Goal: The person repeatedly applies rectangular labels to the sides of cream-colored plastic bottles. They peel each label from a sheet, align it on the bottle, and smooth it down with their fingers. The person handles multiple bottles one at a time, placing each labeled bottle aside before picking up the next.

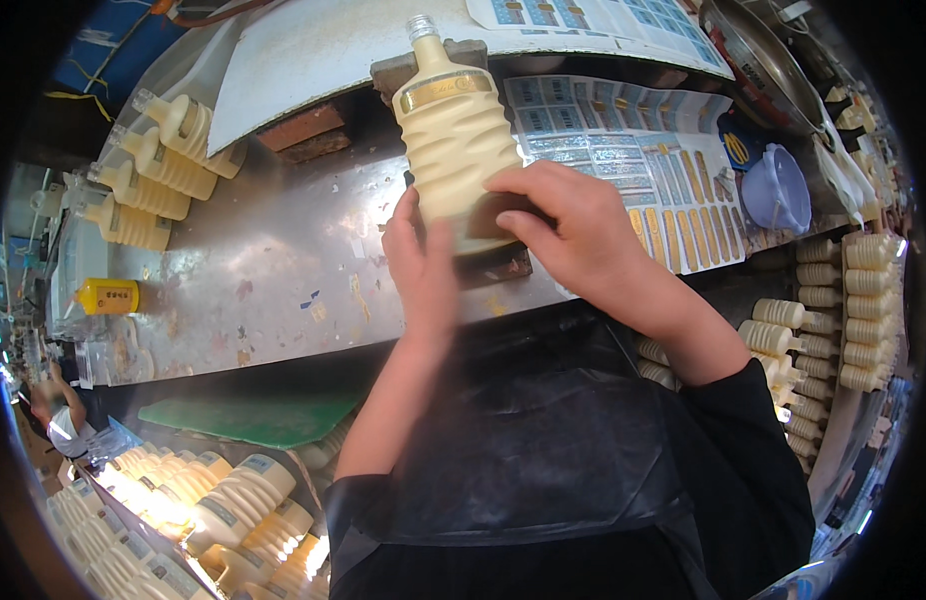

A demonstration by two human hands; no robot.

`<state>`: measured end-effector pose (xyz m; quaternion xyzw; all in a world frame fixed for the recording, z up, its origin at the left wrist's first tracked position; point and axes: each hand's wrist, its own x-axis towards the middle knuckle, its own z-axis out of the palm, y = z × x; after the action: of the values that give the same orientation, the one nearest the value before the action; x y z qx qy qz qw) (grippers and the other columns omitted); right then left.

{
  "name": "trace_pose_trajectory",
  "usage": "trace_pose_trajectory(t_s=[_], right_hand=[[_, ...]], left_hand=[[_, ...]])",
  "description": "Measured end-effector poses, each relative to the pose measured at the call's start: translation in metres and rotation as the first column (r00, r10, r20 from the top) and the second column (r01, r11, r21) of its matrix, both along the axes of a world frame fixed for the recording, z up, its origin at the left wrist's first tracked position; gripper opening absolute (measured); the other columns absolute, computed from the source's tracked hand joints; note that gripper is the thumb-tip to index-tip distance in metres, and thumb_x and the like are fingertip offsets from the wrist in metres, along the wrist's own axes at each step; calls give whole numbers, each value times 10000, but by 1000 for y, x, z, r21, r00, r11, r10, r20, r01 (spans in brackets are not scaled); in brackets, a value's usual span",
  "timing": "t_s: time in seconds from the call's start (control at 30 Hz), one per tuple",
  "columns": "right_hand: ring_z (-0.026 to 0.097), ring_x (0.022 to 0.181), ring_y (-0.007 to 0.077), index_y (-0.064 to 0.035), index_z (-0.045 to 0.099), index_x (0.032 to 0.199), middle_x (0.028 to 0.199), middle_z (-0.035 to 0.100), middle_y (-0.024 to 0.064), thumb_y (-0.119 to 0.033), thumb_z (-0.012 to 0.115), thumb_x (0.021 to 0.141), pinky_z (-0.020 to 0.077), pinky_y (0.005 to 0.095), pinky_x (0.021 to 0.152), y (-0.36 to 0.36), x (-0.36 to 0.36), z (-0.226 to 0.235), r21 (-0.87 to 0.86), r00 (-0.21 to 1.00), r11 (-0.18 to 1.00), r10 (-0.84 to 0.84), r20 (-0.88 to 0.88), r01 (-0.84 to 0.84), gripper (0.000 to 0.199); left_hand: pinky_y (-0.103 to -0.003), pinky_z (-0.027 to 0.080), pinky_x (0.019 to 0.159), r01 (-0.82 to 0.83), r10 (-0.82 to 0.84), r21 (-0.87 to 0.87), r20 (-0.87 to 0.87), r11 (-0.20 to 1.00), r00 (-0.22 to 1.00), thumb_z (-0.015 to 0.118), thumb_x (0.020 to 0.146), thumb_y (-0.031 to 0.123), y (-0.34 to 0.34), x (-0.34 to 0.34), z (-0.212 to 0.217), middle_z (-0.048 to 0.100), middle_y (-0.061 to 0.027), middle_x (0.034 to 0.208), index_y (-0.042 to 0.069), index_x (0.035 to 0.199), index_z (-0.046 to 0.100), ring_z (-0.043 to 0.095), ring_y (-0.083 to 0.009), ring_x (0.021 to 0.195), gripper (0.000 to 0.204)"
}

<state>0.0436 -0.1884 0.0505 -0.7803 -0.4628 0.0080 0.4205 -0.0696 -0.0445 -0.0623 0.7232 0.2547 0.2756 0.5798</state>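
A cream bottle (453,150) with wavy ridges, a gold band at its shoulder and a clear cap lies with its neck pointing away from me, propped on brick-like blocks. My left hand (423,270) is closed around the left side of its lower end; some of its fingers are smeared by motion. From the right, my right hand (583,225) grips the lower body, with bent index finger and thumb against the surface. Whether a small label lies under those fingers I cannot tell. The bottle's underside is hidden.
Sheets of gold and blue labels (673,190) lie right of the bottle, near a lavender bucket (776,190). Several similar bottles (153,165) and a yellow container (108,296) stand at the left. More bottles are stacked at lower left and right. A white board (313,60) lies behind.
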Motion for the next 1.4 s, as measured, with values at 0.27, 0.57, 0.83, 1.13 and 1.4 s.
trace_pose_trajectory(t_s=[0.27,0.57,0.83,1.13,1.4], right_hand=[[697,840,224,-64,730,1090,1022,730,88,-8,739,715,556,344,715,-3,-27,-19,52,834,962,206,512,-270,379],[658,1015,265,-7,518,1272,1130,628,163,-4,591,935,524,358,872,15,-30,-22,98,972,976,-179,-150,195,345],[559,1171,353,12,488,1284,1241,566,203,-70,522,979,433,429,1042,-14,-18,-71,193,900,902,-324,-290,387,318],[625,1122,313,-8,531,1290,1211,615,176,-72,598,974,490,386,986,-19,-16,-57,274,944,936,-134,-301,220,329],[718,926,273,-32,666,1125,1067,712,122,67,730,807,577,338,819,-27,-11,-62,314,987,943,-140,82,107,339]], left_hand=[[-353,407,1084,43,-13,-248,118,968,993,572,1024,234,10,-6,-2,592,-123,1238,-21,1416,551,558,-225,1193,467],[-430,351,1111,-61,107,411,-90,910,990,582,1026,371,-4,1,14,544,-156,1316,-21,1499,430,476,-288,1243,633],[-479,286,1153,-65,76,199,-48,978,996,525,979,347,-11,15,11,503,-220,1367,-43,1499,414,427,-359,1281,660],[-436,310,1162,111,-123,255,33,961,992,570,989,316,1,-8,1,488,-198,1409,-28,1524,410,422,-325,1356,657],[-454,420,1068,-2,-9,543,18,840,1000,864,720,247,6,-7,7,629,-182,1276,-12,1424,546,568,-365,1199,815]])
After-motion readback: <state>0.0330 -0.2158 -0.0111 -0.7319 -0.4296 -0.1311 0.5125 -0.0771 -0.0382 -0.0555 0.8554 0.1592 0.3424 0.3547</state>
